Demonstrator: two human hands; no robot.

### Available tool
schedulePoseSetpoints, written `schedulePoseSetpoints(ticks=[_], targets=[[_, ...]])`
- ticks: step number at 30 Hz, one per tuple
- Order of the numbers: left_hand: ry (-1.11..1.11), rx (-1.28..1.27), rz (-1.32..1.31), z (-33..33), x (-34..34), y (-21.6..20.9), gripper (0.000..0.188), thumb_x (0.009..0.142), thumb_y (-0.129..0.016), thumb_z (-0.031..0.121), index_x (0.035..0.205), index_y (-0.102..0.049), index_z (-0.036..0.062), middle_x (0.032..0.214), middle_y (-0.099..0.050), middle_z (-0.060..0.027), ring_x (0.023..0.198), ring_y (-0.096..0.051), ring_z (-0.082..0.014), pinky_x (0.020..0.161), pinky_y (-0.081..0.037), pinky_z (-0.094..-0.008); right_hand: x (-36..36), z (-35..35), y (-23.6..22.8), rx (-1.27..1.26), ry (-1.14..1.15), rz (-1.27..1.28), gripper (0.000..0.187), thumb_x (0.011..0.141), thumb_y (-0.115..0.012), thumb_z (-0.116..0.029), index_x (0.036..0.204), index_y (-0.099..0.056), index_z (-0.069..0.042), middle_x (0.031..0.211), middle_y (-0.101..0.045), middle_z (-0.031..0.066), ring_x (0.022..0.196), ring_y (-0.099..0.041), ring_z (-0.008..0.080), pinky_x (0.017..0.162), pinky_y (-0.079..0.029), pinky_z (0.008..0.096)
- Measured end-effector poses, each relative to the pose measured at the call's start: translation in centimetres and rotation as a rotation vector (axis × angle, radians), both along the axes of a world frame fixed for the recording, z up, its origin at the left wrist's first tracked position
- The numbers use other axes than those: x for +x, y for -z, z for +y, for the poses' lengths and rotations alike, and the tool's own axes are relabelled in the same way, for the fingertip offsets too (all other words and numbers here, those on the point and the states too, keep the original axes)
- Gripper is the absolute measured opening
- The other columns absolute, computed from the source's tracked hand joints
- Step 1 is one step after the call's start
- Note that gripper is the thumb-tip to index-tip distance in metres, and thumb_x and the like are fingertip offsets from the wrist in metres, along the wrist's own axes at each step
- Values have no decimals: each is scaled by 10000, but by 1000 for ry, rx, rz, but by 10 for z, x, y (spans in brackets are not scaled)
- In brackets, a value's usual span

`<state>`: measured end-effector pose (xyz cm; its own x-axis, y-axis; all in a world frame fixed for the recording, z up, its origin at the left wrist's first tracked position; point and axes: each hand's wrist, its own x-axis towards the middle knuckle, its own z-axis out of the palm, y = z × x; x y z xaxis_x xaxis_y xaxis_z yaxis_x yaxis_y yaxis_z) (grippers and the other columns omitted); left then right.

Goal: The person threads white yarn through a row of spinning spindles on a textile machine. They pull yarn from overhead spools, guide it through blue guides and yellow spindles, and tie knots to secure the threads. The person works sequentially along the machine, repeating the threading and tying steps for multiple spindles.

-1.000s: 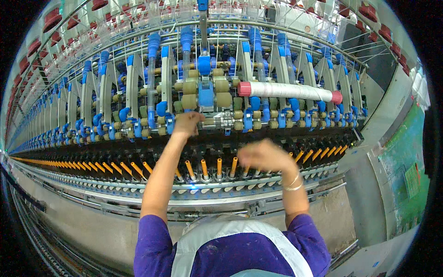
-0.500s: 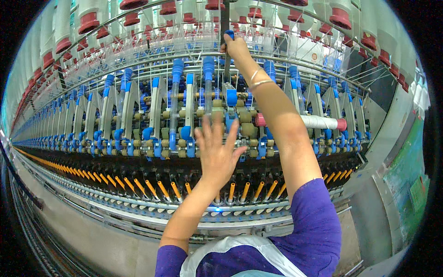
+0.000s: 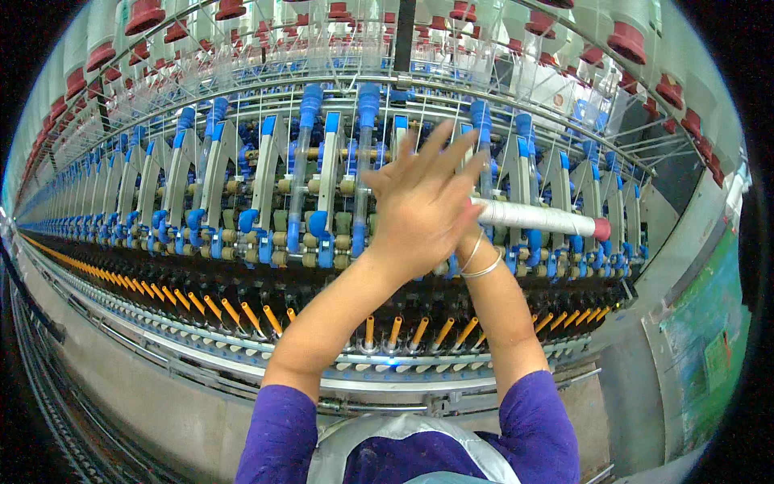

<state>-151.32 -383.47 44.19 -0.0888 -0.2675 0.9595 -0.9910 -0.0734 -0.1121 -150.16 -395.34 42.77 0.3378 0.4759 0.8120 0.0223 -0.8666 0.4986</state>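
Note:
My left hand [image 3: 423,202] is over the middle of the spinning machine's roller section, its fingers spread and somewhat blurred. Nothing shows in its grip. Beneath it is my right hand [image 3: 469,234], bangles at the wrist; its fingers are mostly covered, so their closure cannot be made out. Close to both hands lies a white yarn-wound bobbin [image 3: 540,216] with a red end, slanting to the right across the grey arms; its left end is hidden by the hands. Around them stand grey pressure arms [image 3: 328,169] with blue caps, and clear tubes [image 3: 364,153] with blue tops.
Orange spindle tubes [image 3: 395,331] stand in a row below the rollers, along a rail with a lit blue lamp [image 3: 392,360]. Overhead hang large white spools with red bases [image 3: 627,42]. A dark vertical post [image 3: 405,36] rises behind the thin metal rails.
My right hand has come down from a blue object by the upper post to beneath my left hand. My left hand has moved up and right, and the view has shifted slightly.

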Motion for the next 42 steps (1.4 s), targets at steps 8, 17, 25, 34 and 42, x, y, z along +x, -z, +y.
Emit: schedulePoseSetpoints(ticks=[8,17,25,34,42], targets=[[-272,284,130,-3,11,83,270,838,-617,267,971,-693,45,1054,-659,-97,1077,-567,-290,907,-440,-428,26,42,112,-250,695,-116,356,909,-538,-378,691,-626,-110,685,-567,88,729,-570,271,612,-450,423],[-358,47,773,76,202,44,220,934,-505,159,1010,-659,22,981,-673,-151,896,-650,-291,799,-502,-388,-21,12,58,1056,-545,602,198,961,-490,-139,990,-621,5,940,-630,72,883,-596,157,822,-446,268],[-717,528,-137,-9,350,46,244,840,-502,160,913,-716,67,999,-684,-106,1192,-513,-247,1126,-217,-500,-69,68,60,691,-436,972,167,881,-606,-172,890,-637,-8,870,-636,126,784,-627,299,705,-515,369],[-440,240,502,-8,338,9,167,799,-560,131,784,-725,114,908,-685,-109,982,-609,-254,967,-419,-388,-125,88,55,469,-104,1225,208,895,-570,-232,949,-612,-35,849,-597,119,799,-617,316,664,-509,413],[212,-421,934,-22,280,-60,301,801,-552,16,1099,-597,9,1095,-611,-102,842,-621,-161,717,-523,-286,-146,85,59,446,-184,1139,192,889,-578,-222,860,-578,-32,805,-561,110,776,-594,309,663,-501,405]])
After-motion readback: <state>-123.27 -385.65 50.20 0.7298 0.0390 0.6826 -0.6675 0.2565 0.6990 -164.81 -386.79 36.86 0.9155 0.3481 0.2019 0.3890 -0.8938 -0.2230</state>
